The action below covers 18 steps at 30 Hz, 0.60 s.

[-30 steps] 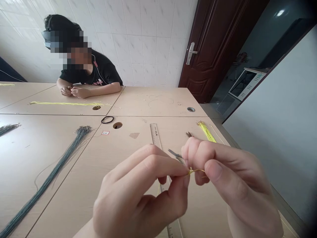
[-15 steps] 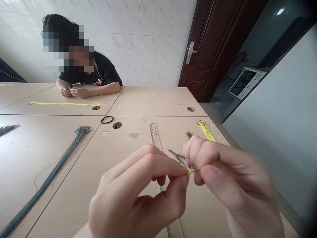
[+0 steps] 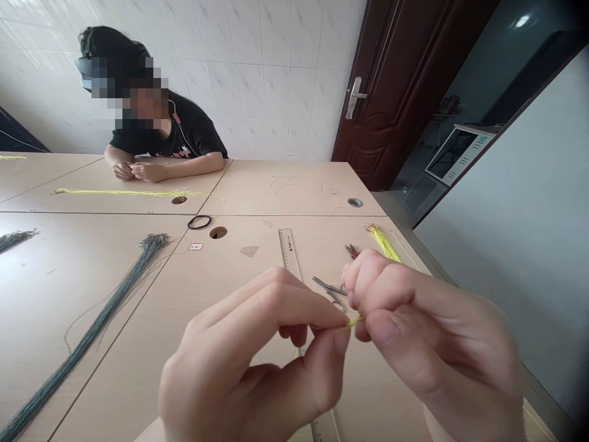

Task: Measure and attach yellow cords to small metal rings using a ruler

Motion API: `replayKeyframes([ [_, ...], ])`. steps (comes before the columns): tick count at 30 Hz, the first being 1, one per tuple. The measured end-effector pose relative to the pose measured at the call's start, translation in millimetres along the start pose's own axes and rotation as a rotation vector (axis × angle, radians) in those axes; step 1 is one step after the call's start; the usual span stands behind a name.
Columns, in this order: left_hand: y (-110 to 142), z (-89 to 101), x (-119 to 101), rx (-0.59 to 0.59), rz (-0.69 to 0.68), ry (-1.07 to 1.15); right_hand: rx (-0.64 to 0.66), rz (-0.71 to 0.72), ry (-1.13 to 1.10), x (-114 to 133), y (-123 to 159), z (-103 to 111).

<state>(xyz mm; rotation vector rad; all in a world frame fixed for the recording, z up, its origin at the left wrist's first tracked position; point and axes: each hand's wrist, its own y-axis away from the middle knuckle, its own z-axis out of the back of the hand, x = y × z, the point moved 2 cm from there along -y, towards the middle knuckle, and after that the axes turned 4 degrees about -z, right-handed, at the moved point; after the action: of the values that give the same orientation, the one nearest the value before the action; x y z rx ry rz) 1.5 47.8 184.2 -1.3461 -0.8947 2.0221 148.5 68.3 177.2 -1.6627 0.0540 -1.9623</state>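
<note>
My left hand [image 3: 248,356] is pinching a short yellow wire [image 3: 354,323] tightly between thumb and forefinger at lower centre, and my right hand [image 3: 427,337] is gripping its far end closely, just below the scissors [image 3: 329,288].

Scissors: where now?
In the head view, the scissors lie on the table right of the ruler, just behind the right hand, below the small pliers.

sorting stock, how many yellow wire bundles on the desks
3: a long yellow wire bundle on the far desk, a yellow bundle end at far left, a short yellow wire bundle at near right. Hands may hide more.
</note>
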Motion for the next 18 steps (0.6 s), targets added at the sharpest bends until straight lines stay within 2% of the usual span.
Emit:
replayKeyframes([
  [4, 1.6, -1.8, 2.2, -0.03, 0.065, 0.032, -0.038, 0.054, -0.012, 2.2, -1.0, -1.6],
  [9, 3.1, -3.5, 1.9, -0.101, 0.114, 0.065, -0.108, 0.034, -0.03, 4.3, -3.5, -5.8],
  [16, 2.3, 0.1, -2.7, -0.036, 0.218, 0.057, -0.142, 0.053, -0.018, 6.2, -2.9, -6.3],
  [18, 2.0, 1.5, -3.3, -0.028, 0.206, 0.044, -0.167, 0.06, -0.014, 6.1, -2.9, -6.4],
])
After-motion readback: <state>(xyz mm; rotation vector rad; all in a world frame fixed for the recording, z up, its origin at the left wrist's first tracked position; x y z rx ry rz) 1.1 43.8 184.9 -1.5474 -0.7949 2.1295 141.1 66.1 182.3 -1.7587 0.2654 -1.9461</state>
